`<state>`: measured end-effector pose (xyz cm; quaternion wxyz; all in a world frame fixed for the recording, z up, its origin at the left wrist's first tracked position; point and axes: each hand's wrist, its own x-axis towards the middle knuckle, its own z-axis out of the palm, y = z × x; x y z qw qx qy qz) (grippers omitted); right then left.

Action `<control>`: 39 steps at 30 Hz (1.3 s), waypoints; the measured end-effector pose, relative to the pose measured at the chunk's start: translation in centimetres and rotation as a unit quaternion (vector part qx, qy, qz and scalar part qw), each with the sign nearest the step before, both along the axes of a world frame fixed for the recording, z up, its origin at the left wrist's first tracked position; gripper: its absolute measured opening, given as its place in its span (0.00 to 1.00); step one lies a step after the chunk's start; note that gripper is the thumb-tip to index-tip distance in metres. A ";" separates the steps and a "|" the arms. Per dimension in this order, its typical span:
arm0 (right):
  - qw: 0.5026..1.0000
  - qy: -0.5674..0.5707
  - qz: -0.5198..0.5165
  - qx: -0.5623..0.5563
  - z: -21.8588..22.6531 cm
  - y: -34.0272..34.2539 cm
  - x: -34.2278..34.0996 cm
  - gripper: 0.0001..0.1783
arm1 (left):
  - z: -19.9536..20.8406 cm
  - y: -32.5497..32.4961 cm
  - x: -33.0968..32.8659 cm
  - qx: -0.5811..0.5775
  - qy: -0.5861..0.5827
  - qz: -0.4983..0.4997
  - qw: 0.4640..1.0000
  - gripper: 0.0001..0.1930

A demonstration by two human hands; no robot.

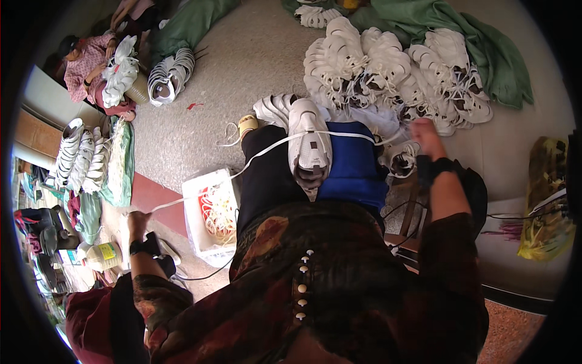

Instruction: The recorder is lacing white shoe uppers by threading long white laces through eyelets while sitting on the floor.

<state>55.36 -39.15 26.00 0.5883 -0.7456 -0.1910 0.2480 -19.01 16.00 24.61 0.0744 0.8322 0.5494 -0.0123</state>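
A white sneaker (pixel 310 142) is held upright between my knees, toe pointing away from me. Across its upper part runs a long white shoelace (pixel 267 147), stretched wide to both sides. At the far left, my left hand (pixel 139 225) is closed around one end of it. My right hand (pixel 428 139), raised at the right and slightly blurred, is closed on the other end. Just beyond my knees, more white shoes (pixel 276 111) lie beside the held one. Below my right hand sits another white shoe (pixel 402 161).
Left of my thigh stands a white bin (pixel 190 221) of loose laces. A large pile of white shoes (pixel 388 70) lies ahead right by a green sack (pixel 497 60). Another person (pixel 90 68) sits far left with shoes, near stacked shoes (pixel 82 159). A yellow bag (pixel 545 200) is at right.
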 end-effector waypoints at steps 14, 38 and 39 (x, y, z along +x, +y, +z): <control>0.990 -0.031 0.076 0.113 -3.4 17.7 -13.1 0.08 | 4.9 -21.8 42.9 -0.502 -0.264 -0.268 0.779 0.07; 0.905 -0.415 0.035 -0.079 -1.8 18.5 -16.1 0.05 | 3.0 -25.9 45.2 -0.272 -0.394 -0.316 0.819 0.06; 0.905 -0.417 0.046 -0.072 -1.5 18.2 -16.5 0.05 | 3.8 -26.5 45.4 -0.285 -0.392 -0.305 0.820 0.06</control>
